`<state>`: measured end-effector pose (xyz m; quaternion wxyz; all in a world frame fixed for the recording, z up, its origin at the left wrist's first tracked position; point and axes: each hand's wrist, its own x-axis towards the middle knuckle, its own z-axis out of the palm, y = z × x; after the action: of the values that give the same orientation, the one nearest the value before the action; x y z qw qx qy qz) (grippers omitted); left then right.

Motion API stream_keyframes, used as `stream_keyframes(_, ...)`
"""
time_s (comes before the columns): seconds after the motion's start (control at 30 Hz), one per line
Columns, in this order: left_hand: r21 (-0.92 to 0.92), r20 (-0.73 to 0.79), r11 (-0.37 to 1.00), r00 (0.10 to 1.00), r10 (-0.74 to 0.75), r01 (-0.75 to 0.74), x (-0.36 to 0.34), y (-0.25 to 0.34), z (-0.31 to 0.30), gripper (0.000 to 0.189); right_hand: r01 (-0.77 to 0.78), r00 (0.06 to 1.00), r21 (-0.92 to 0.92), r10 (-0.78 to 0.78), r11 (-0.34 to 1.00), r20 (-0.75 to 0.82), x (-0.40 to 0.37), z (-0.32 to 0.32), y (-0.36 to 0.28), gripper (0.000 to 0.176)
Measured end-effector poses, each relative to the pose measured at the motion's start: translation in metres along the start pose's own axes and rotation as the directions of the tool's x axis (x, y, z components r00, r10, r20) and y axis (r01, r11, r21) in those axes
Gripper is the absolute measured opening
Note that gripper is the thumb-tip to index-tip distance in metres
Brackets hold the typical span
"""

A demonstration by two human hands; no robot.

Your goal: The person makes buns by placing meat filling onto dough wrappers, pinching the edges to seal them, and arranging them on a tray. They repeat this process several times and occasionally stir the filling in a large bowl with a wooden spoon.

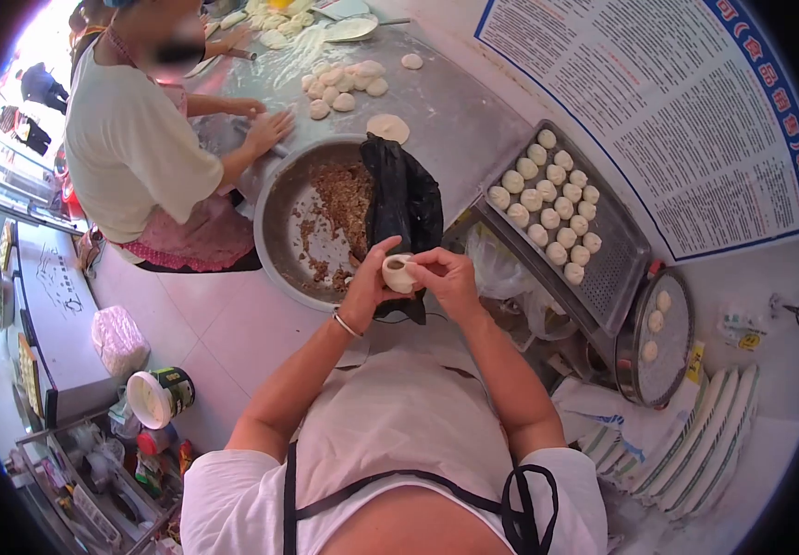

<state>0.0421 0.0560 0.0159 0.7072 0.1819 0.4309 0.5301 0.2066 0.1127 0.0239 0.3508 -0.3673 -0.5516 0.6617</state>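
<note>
A half-closed bun [398,277] rests in my left hand [368,285], whose fingers curl round its side. My right hand [443,277] pinches the bun's rim, and a small dark opening shows at its top. Just beyond my hands stands a large metal bowl [268,248] with brown minced filling [342,196] along one side. A black plastic bag [404,190] hangs over the bowl's right edge. One flat dough wrapper [387,129] lies on the metal table behind the bowl.
To the right, a perforated tray [610,273] carries rows of shaped buns [547,190]. A round steamer [668,356] beside it holds 3 buns. At the left a co-worker [145,139] works at the metal table [460,102], near dough pieces [344,85]. A white bucket [148,400] stands on the floor.
</note>
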Motion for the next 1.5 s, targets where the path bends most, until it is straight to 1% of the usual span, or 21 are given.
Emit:
stream_keyframes(0.03,0.047,-0.023,0.98,0.98,0.196,-0.195,0.004,-0.013,0.007,0.052,-0.076,0.995,0.178,0.086,0.981,-0.052,-0.003,0.002,0.001,0.013)
stream_keyframes(0.13,-0.052,-0.056,0.985,0.985,0.161,-0.164,0.005,-0.023,0.022,0.052,0.282,0.942,-0.33,-0.325,0.901,-0.081,-0.012,0.003,-0.009,0.013)
stream_keyframes(0.23,0.151,-0.008,0.973,0.984,0.177,-0.174,0.009,-0.027,0.03,0.055,0.314,0.938,-0.392,-0.346,0.865,-0.012,-0.015,-0.011,-0.022,0.011)
stream_keyframes(0.33,0.216,0.045,0.973,0.996,0.08,-0.087,0.014,-0.02,0.043,0.061,0.2,0.98,-0.346,-0.182,0.917,0.083,-0.011,-0.042,-0.019,0.011)
stream_keyframes(0.37,0.222,0.061,0.974,0.998,0.034,-0.047,0.016,-0.02,0.05,0.063,0.097,0.995,-0.156,-0.092,0.983,0.039,-0.012,-0.05,-0.014,0.011)
stream_keyframes(0.43,0.197,0.014,0.936,0.956,0.294,-0.291,0.027,-0.037,0.062,0.062,-0.11,0.994,0.238,0.109,0.965,0.017,-0.013,-0.063,-0.004,0.012)
stream_keyframes(0.5,0.179,-0.104,0.842,0.842,0.53,-0.508,0.034,-0.052,0.091,0.055,-0.091,0.993,0.283,0.107,0.955,-0.04,-0.017,-0.07,0.002,0.011)
stream_keyframes(0.53,0.151,-0.148,0.868,0.857,0.493,-0.473,0.037,-0.058,0.099,0.055,-0.081,0.992,0.306,0.108,0.949,-0.07,-0.018,-0.075,0.001,0.011)
stream_keyframes(0.57,0.12,-0.191,0.89,0.869,0.456,-0.441,0.043,-0.065,0.105,0.055,0.084,0.994,0.094,-0.078,0.992,-0.071,-0.019,-0.087,-0.003,0.011)
stream_keyframes(0.6,0.088,-0.233,0.908,0.878,0.419,-0.41,0.05,-0.071,0.112,0.054,0.254,0.965,-0.118,-0.259,0.96,-0.032,-0.02,-0.099,-0.016,0.011)
stream_keyframes(0.63,0.199,-0.214,0.873,0.85,0.482,-0.445,0.056,-0.071,0.12,0.055,0.41,0.907,-0.313,-0.419,0.857,0.041,-0.022,-0.11,-0.027,0.011)
stream_keyframes(0.73,0.475,-0.071,0.744,0.822,0.564,-0.469,0.063,-0.065,0.151,0.053,0.097,0.992,0.004,-0.097,0.995,0.077,-0.019,-0.146,-0.054,0.012)
stream_keyframes(0.77,0.365,-0.085,0.82,0.862,0.5,-0.44,0.071,-0.067,0.158,0.051,0.039,0.994,0.093,-0.048,0.995,0.099,-0.017,-0.16,-0.05,0.014)
stream_keyframes(0.87,0.39,-0.064,0.678,0.716,0.695,-0.623,0.082,-0.074,0.199,0.052,-0.126,0.988,0.345,0.085,0.93,0.131,-0.01,-0.193,-0.024,0.019)
stream_keyframes(0.93,0.374,-0.134,0.698,0.71,0.692,-0.61,0.092,-0.085,0.209,0.048,-0.195,0.981,0.505,0.175,0.841,0.086,-0.007,-0.203,-0.02,0.022)
stream_keyframes(1.1,0.415,-0.196,0.734,0.735,0.649,-0.538,0.11,-0.089,0.229,0.047,0.127,0.986,0.044,-0.131,0.991,0.105,-0.016,-0.235,-0.047,0.019)
stream_keyframes(1.2,0.373,-0.162,0.749,0.757,0.634,-0.547,0.122,-0.094,0.251,0.047,0.42,0.907,-0.325,-0.381,0.847,0.178,-0.014,-0.261,-0.052,0.022)
stream_keyframes(1.33,0.271,-0.033,0.951,0.986,0.163,-0.148,0.134,-0.093,0.259,0.053,0.791,0.599,-0.486,-0.63,0.371,0.494,-0.01,-0.3,-0.061,0.024)
stream_keyframes(1.4,0.245,0.047,0.955,0.981,-0.187,0.17,0.146,-0.091,0.256,0.057,0.826,0.552,-0.505,-0.545,0.25,0.631,-0.018,-0.316,-0.072,0.03)
stream_keyframes(1.43,0.164,0.076,0.922,0.927,-0.366,0.351,0.154,-0.093,0.254,0.063,0.845,0.523,-0.501,-0.494,0.189,0.695,-0.019,-0.322,-0.08,0.033)
stream_keyframes(1.5,-0.15,0.056,0.915,0.927,-0.371,0.375,0.169,-0.107,0.272,0.064,0.729,0.684,-0.545,-0.472,0.414,0.556,-0.017,-0.331,-0.1,0.042)
